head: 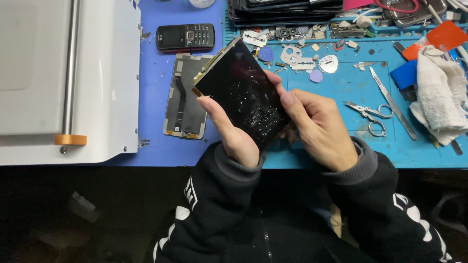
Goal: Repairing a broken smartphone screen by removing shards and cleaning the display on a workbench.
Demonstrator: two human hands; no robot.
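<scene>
Cracked black screen panel (pixel 243 92) slants from upper left to lower right, left hand (pixel 234 131) fingers gripping its left edge, right hand (pixel 319 126) fingers its right.

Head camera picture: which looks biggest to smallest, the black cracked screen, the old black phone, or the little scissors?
1. Cracked screen, though held up nearer the camera, so it may look bigger.
2. Black phone.
3. Scissors.

Probably a phone repair workshop: blue work mat (pixel 341 87), scissors (pixel 370 114), stacked phone screens (pixel 285 9), scattered parts.
</scene>
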